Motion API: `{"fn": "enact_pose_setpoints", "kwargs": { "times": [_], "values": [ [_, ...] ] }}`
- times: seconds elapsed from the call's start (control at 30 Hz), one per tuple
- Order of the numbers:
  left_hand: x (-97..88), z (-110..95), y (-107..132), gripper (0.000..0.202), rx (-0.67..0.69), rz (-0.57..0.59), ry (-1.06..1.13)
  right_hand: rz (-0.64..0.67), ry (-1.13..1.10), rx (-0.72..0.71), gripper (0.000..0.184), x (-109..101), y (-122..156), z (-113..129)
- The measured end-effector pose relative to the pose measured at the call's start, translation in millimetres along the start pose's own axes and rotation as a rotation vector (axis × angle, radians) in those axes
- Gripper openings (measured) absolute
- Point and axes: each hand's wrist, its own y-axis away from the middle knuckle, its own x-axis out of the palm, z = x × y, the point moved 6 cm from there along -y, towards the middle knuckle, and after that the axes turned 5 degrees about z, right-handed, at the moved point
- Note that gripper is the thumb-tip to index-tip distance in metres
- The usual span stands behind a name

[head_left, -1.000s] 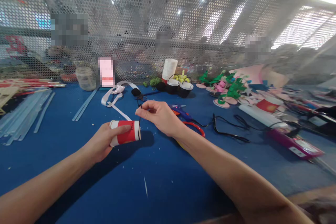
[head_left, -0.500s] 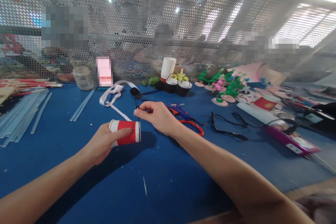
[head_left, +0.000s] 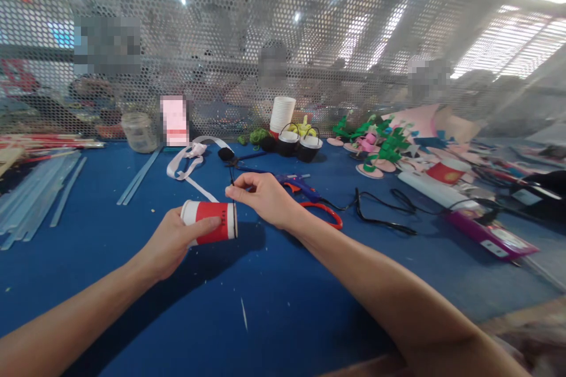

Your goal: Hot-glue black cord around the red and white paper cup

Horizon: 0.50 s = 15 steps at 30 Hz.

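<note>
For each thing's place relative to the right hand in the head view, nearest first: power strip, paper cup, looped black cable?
1. Paper cup, left hand's grip, just left
2. Looped black cable, right
3. Power strip, farther right

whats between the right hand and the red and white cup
In the head view, a short stretch of thin black cord runs from the right hand to the end of the cup.

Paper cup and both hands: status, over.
Left hand gripping paper cup sideways. Right hand pinching black cord by cup's end. Red loop close beside right forearm.
</note>
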Motion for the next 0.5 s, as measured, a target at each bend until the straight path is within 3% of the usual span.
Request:
{"fn": "enact_pose_setpoints", "kwargs": {
  "times": [0.5],
  "values": [
    [-0.3,-0.6,1.1,0.020,0.011,-0.008,0.007,0.006,0.006,0.028,0.017,1.5,0.4,-1.8]
  ]
}}
